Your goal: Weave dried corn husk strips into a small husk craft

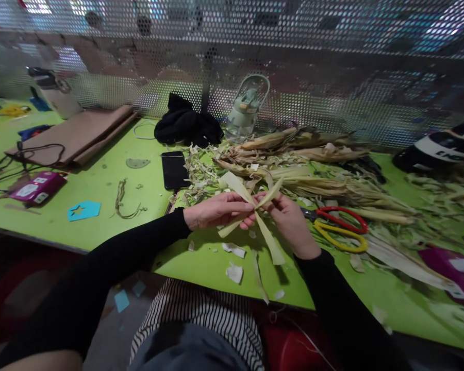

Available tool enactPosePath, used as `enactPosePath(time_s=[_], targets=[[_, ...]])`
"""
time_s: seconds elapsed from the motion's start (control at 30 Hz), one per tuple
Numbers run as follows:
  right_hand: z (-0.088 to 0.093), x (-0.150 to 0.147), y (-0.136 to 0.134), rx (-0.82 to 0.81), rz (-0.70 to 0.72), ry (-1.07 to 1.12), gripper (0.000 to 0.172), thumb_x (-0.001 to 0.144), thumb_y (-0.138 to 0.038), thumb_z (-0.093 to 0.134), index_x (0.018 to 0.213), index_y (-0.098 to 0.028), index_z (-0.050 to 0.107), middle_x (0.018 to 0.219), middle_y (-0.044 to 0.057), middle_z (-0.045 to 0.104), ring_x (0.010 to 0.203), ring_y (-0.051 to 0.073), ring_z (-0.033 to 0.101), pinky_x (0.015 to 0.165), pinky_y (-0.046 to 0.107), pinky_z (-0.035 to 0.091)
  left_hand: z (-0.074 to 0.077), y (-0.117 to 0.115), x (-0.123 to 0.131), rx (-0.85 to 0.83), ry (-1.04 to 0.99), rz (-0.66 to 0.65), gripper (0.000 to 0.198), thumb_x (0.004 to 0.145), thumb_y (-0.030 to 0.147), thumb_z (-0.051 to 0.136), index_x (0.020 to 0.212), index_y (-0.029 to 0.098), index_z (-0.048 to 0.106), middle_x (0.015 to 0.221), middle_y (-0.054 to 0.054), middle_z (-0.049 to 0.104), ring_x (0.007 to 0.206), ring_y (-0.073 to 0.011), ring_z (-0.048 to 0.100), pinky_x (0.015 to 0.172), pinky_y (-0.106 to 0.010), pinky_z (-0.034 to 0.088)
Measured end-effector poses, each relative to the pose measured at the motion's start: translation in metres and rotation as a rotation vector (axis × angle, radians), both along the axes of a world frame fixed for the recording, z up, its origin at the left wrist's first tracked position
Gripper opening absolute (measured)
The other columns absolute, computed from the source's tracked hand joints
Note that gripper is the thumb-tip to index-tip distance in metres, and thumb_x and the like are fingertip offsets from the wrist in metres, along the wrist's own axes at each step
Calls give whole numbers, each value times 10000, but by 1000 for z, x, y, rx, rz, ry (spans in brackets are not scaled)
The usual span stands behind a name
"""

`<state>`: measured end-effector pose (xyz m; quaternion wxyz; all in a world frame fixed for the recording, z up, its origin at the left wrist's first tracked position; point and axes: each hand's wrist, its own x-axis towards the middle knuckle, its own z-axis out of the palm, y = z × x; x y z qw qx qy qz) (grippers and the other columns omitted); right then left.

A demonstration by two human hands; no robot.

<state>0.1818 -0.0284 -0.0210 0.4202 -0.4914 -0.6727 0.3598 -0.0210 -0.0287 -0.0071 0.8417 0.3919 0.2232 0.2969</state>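
Pale corn husk strips [269, 239], crossed into an X, are held between my two hands above the green table. My left hand [220, 210] pinches them near the crossing with thumb and fingers. From the other side my right hand [290, 221] grips the same crossing, its fingertips partly hidden behind the strips. A pair of scissors [340, 226] with one red and one yellow handle lies just right of my right hand, its blades partly covered. Beyond my hands spreads a heap of dried corn husks [313, 175].
A black phone [175, 170] lies left of the husks. Behind stand a green water bottle [243, 113] and a black cloth [187, 123]. Brown paper [75, 135], a purple box [38, 188] and a blue paper piece [84, 210] are at left. A perforated metal screen [139, 82] closes the back.
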Motion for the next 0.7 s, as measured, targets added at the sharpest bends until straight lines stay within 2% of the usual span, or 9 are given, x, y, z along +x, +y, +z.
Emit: enactPosePath(time_s=[0.07, 0.13, 0.23, 0.3, 0.4, 0.47, 0.53, 0.7], targets=[[0, 1, 1, 103, -136, -34, 312, 839, -473, 710, 988, -203, 664, 950, 65, 695, 852, 217, 645, 806, 388, 540, 1, -3, 2, -29, 1, 16, 110, 927, 83, 592, 891, 83, 696, 748, -54, 733, 634, -77, 664, 707, -208, 545], [0, 1, -1, 221, -293, 42, 312, 867, -456, 687, 1040, -202, 636, 1007, 74, 673, 859, 215, 631, 779, 382, 530, 3, -4, 4, -88, 2, 95, 155, 941, 61, 561, 941, 85, 714, 786, -61, 756, 688, -85, 694, 773, -221, 560], [1, 2, -5, 425, -386, 207, 238, 955, -447, 581, 1028, -223, 619, 971, 50, 632, 819, 207, 605, 749, 371, 501, 5, -4, 7, -178, 0, 247, 199, 944, 40, 553, 1037, 101, 718, 864, -69, 780, 777, -95, 723, 854, -245, 569], [3, 3, -9, 592, -333, 176, 208, 982, -426, 538, 1017, -246, 633, 986, 52, 616, 875, 226, 603, 785, 388, 486, 5, -1, 8, -207, 3, 308, 218, 946, 22, 538, 1055, 93, 713, 882, -80, 783, 785, -93, 724, 882, -252, 568], [7, 1, -14, 767, -259, -125, 143, 941, -382, 623, 1005, -260, 658, 1039, 76, 650, 1013, 280, 604, 887, 446, 455, 4, 4, 7, -207, 21, 329, 195, 935, 13, 545, 1028, 58, 711, 923, -112, 783, 800, -93, 721, 943, -267, 558], [9, -1, -18, 805, -253, -356, 100, 920, -343, 670, 973, -258, 666, 1028, 82, 680, 1025, 292, 612, 918, 464, 431, 2, 6, 6, -188, 30, 335, 170, 926, 16, 559, 999, 45, 710, 941, -126, 782, 797, -93, 718, 968, -273, 551], [9, -4, -20, 832, -246, -495, 86, 938, -338, 653, 939, -253, 669, 988, 73, 695, 969, 276, 627, 883, 447, 433, 1, 6, 6, -171, 34, 342, 160, 927, 21, 559, 984, 44, 707, 942, -131, 782, 777, -89, 712, 963, -270, 550], [2, -11, -18, 877, -88, -564, 178, 988, -374, 584, 959, -211, 650, 923, 65, 716, 868, 231, 630, 766, 376, 450, 0, 4, 6, -140, 26, 382, 122, 915, 20, 586, 967, 71, 684, 996, -118, 781, 760, -85, 708, 884, -248, 551]])
